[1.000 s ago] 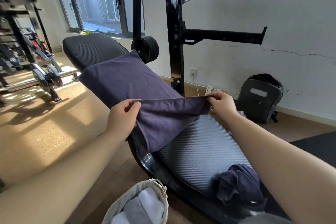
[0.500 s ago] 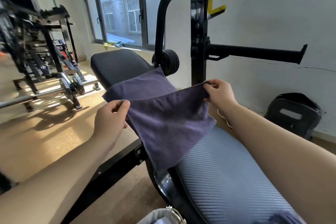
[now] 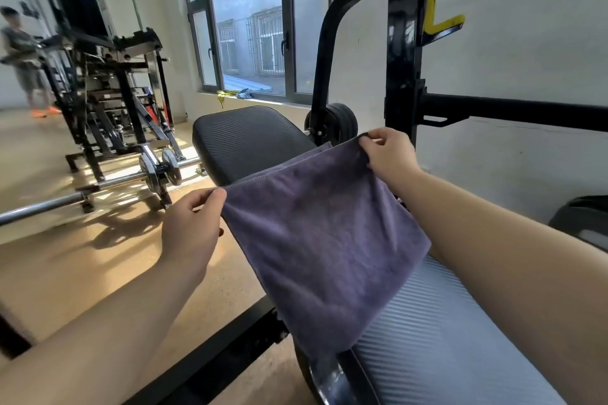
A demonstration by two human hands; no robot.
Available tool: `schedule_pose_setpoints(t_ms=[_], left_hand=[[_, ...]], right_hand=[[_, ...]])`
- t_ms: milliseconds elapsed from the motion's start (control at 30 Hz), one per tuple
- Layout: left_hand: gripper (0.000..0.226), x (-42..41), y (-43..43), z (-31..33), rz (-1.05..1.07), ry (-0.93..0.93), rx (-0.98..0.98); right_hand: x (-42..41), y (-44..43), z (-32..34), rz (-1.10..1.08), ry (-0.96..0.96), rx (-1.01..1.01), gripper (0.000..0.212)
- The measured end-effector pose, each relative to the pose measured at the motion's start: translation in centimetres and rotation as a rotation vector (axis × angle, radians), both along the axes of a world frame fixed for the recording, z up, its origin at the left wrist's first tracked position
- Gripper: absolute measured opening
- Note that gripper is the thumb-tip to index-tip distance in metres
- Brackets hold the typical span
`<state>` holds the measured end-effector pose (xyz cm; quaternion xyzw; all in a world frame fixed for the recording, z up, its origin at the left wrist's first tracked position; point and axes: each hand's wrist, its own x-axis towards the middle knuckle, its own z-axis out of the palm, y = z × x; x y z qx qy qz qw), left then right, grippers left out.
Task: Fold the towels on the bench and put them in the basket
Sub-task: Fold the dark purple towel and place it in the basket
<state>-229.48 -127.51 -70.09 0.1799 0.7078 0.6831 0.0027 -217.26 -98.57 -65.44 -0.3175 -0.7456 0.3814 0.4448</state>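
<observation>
Closest to me, the grey ribbed bench seat [image 3: 444,339] runs off the bottom of view, with the lower corner of the purple towel [image 3: 322,240] draped over its near-left edge. Towel hangs in the air above the seat, held taut along its top edge. Left hand [image 3: 192,230] pinches the top-left corner between thumb and fingertips; right hand [image 3: 385,154] pinches the top-right corner the same way, a little higher and farther out. A second hemmed edge shows just behind the top edge, so I judge the cloth is doubled over: first fold being lined up, not pressed flat. Past the hands, the black backrest pad [image 3: 243,141] lies bare. Beyond it stands the black rack upright [image 3: 401,43] with a yellow hook, a barbell [image 3: 98,191] sits low on the floor to the left, then the window [image 3: 253,26], and a blurred person [image 3: 19,52] at far left. Basket not in view, nor any other towel. Progress: this towel partly folded at most; it needs another fold and a trip to the basket. Count of towels left: cannot tell.
</observation>
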Motion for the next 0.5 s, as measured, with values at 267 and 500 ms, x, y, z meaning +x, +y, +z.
schedule_pose_setpoints(t_ms=[267, 500], left_hand=[[0.011, -3.2, -0.3, -0.5, -0.052, -0.108, 0.013], [0.018, -4.0, -0.2, -1.4, -0.188, -0.294, -0.006]], right_hand=[[-5.0, 0.3, 0.0, 0.027, -0.084, 0.032, 0.007], [-7.1, 1.0, -1.7, 0.146, -0.211, -0.129, 0.013]])
